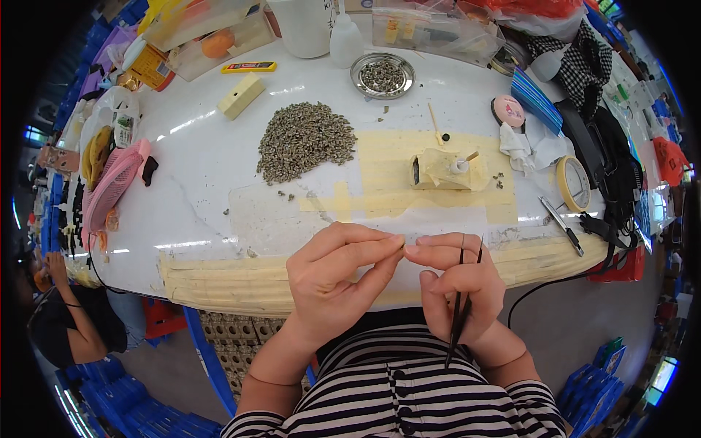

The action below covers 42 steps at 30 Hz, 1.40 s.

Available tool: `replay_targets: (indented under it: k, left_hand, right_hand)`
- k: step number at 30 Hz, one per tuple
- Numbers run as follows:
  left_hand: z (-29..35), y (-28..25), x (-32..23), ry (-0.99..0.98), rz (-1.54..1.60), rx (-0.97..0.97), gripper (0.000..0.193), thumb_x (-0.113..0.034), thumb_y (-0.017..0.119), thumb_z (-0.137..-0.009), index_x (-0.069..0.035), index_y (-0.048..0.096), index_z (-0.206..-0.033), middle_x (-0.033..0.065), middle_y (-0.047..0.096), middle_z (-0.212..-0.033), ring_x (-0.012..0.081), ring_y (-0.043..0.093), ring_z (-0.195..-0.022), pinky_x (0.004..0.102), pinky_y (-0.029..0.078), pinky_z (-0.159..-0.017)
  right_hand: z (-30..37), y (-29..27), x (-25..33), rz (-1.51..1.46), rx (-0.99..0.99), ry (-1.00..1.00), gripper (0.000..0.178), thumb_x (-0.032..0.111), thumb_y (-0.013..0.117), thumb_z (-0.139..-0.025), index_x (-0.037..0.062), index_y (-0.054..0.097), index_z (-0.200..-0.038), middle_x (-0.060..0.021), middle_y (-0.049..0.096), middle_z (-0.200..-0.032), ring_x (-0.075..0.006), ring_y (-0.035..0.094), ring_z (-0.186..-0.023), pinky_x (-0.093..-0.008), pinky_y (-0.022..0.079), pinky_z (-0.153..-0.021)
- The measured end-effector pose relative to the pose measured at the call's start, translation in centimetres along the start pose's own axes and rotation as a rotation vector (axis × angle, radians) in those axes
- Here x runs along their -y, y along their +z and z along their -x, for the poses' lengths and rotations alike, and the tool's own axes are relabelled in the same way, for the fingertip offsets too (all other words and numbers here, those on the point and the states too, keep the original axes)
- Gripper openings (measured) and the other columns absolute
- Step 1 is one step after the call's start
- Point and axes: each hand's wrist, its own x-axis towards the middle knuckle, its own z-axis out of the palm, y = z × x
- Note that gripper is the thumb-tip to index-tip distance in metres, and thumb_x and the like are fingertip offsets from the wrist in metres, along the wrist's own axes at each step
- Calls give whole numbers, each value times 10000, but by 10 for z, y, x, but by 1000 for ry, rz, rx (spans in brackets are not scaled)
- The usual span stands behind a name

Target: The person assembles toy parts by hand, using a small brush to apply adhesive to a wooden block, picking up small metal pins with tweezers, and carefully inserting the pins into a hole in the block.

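Close to the table's front edge, my left hand (339, 274) pinches a tiny piece (401, 245) between thumb and fingertips; it is too small to name. My right hand (464, 285) meets it there, its index fingertip at the piece. Dark tweezers (458, 314) are tucked through the fingers of my right hand, tips pointing up and away from me. Beyond my hands lies a heap of small metallic parts (305, 141). To its right, a taped block (447, 170) carries a small white bottle-like piece and a short stick.
A round metal dish (382, 76) holds more small parts. Further off are a yellow cutter (249, 67), a cream block (241, 95) and a white squeeze bottle (346, 40). On the right lie a tape roll (573, 184) and a craft knife (561, 225). Another person (80, 314) sits at left.
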Motion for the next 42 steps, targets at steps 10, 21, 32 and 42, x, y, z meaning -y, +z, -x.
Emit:
replay_targets:
  k: [10,21,32,42]
  left_hand:
    - [1,-1,-1,-60,97,5,244,94,767,-735,-16,755,-952,96,692,-882,147,655,-768,238,506,-657]
    - [1,0,0,19,39,12,262,98,760,-740,-16,748,-975,102,695,-884,153,659,-759,237,510,-650]
    - [1,-1,0,-36,41,-1,235,102,756,-741,-4,748,-951,102,697,-879,157,665,-771,243,516,-667]
    - [1,-1,-1,-37,98,23,250,77,770,-749,-37,761,-971,91,696,-889,144,660,-766,235,514,-648]
  right_hand:
    - [9,4,-5,-392,-60,337,155,-89,579,-884,16,493,-960,-224,682,-1084,-212,657,-1001,-335,501,-890]
    - [8,1,-2,-555,-94,483,130,-63,568,-912,17,481,-968,-199,680,-1061,-185,648,-1004,-332,492,-913]
    - [6,4,-4,-208,-51,152,210,-121,604,-850,32,505,-954,-207,684,-1071,-253,667,-998,-351,508,-887]
    - [8,1,0,-648,-61,575,136,-62,568,-919,12,471,-979,-200,664,-1093,-194,633,-1068,-348,486,-964]
